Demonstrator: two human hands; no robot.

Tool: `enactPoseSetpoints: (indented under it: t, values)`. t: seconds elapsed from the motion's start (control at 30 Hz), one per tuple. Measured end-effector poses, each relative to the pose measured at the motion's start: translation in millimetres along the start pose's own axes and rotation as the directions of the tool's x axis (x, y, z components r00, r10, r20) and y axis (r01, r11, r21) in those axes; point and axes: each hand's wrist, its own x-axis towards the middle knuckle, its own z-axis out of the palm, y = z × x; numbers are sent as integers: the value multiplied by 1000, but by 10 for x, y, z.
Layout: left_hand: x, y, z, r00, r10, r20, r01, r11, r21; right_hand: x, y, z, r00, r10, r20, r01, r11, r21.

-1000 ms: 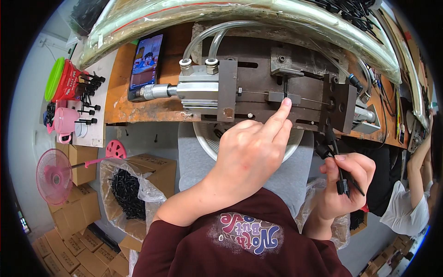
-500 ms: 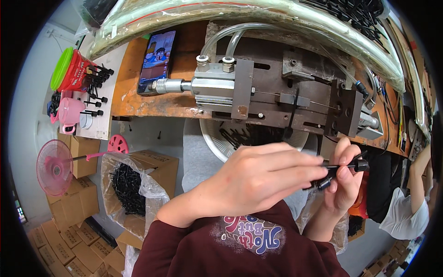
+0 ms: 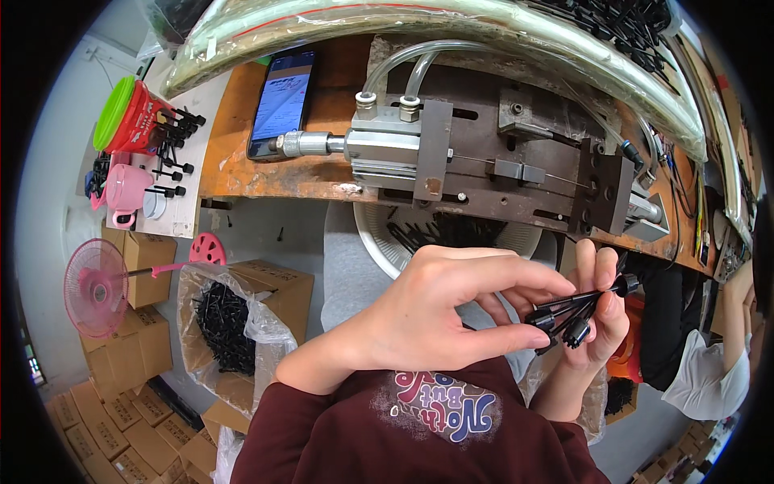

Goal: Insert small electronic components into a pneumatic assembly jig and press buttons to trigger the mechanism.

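Rods (image 3: pixel 577 330): where?
Right hand (image 3: pixel 593 353) grips them bunched, person's side of the table (image 3: pixel 242 182).
Left hand (image 3: pixel 435 310)?
Thumb and fingers around their left ends; can't tell if gripping.

Glossy black plastic pieces (image 3: pixel 576 331) shine in your hands (image 3: pixel 419 316); beyond them, a smooth silver metal block (image 3: pixel 384 151) and a dull brown metal plate (image 3: pixel 476 87) stand over a scuffed wooden surface (image 3: pixel 334 85).
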Motion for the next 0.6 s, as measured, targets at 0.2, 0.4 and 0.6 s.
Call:
enactPoseSetpoints:
  t: [0.2, 0.4, 0.6]
  values:
    - [-86, 14, -46, 998, 50, -25, -46, 989, 144, -43, -7, 96, 995, -60, -79, 49, 990, -135]
    - [-159, 66, -49, 997, 13, -80, -12, 1000, 16, -35, -33, 63, 999, -43, -17, 42, 998, -44]
    - [-156, 159, -124, 1000, 8, -18, -7, 996, 94, -10, -171, -117, 993, -112, -26, 115, 971, 207]
